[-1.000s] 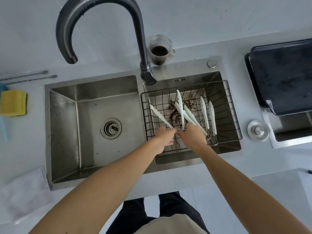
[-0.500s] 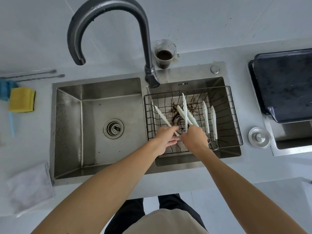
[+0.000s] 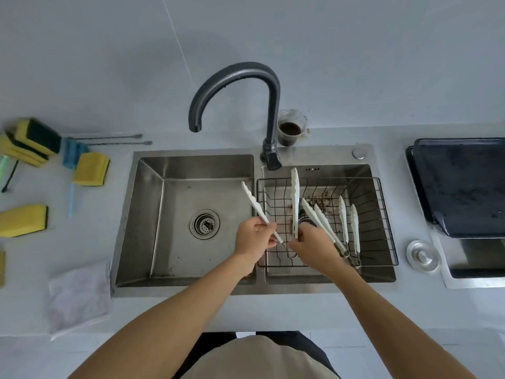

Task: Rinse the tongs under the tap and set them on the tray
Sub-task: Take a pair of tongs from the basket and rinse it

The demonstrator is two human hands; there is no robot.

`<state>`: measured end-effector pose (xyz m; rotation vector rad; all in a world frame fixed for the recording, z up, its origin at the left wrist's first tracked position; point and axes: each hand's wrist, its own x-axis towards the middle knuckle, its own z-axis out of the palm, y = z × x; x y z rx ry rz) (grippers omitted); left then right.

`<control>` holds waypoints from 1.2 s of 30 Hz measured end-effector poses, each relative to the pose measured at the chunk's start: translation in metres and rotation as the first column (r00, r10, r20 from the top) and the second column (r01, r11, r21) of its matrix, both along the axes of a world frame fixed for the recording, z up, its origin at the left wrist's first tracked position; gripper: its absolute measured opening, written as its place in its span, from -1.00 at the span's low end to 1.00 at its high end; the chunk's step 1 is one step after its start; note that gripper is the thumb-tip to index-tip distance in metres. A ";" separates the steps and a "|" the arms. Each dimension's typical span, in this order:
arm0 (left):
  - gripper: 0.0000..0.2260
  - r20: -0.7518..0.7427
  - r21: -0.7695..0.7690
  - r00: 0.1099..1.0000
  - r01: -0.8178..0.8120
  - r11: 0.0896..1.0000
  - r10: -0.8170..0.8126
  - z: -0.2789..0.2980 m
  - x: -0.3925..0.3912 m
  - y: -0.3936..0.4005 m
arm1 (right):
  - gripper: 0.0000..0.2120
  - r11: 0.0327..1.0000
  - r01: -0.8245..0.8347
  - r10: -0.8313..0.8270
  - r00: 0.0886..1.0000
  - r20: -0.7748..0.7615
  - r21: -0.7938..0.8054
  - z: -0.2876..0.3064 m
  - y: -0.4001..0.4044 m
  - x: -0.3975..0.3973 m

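Both hands are gripping 1 pair of white tongs (image 3: 295, 203) at frame centre over the wire basket (image 3: 382, 214): left hand (image 3: 255, 237) closing on the left arm, right hand (image 3: 314, 246) on the other. They are looking light, stiff, springy, likely slippery wet; holding near the hinge seems best.

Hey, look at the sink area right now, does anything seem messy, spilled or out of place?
Yes. Dark brown crumbs are scattered on the right basin floor under the wire basket, near the tongs. The clear cup behind the tap holds dark residue, with brownish smears on the counter beside it. No water is running.
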<state>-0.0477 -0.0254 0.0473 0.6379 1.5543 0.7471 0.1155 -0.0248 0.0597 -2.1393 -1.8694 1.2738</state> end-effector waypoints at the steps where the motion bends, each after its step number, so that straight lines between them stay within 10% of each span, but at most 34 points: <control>1: -0.86 -0.001 0.005 1.000 -0.029 1.000 0.029 0.000 -0.011 -0.002 | -0.83 0.999 -0.047 0.046 0.999 -0.008 -0.018 0.001 0.004 -0.008; 5: -0.93 0.001 -0.013 0.991 -0.133 0.991 0.133 -0.003 -0.061 -0.006 | -0.64 0.977 -0.170 0.155 0.981 -0.118 -0.125 0.012 0.030 -0.041; 8: -0.91 0.004 -0.055 0.980 -0.198 0.979 0.198 -0.007 -0.100 -0.005 | -0.50 0.999 0.039 -0.039 0.988 -0.151 -0.002 0.024 0.058 -0.060; 14: -0.90 0.023 -0.093 0.973 -0.225 0.970 0.228 -0.007 -0.151 0.000 | -0.67 0.911 0.093 -0.109 0.994 0.018 0.401 0.029 0.121 -0.090; 36: -0.83 0.074 -0.123 0.994 -0.065 0.990 0.075 -0.002 -0.175 0.034 | -0.82 0.864 -0.254 0.074 0.918 0.390 0.435 0.001 0.140 -0.074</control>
